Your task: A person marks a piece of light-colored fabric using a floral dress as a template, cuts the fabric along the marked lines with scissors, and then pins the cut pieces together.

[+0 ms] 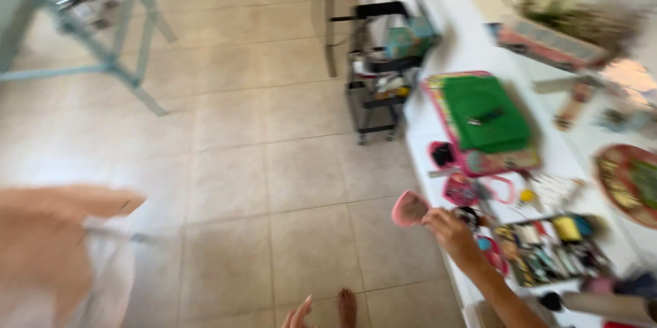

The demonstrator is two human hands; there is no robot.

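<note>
Pink compact mirror (pixel 409 207) sits gripped in the right hand (pixel 448 226) at the white desk (pixel 472 47) edge, four o'clock; left hand (pixel 298 316), six o'clock, looks open and empty; desk clutter remains unsorted

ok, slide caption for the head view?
Right hand at the white table's edge beside a pink case; left hand low.

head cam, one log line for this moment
right hand: on pink round case at white table edge | left hand: low, nothing visibly held | organiser tray beside | blurred
</note>
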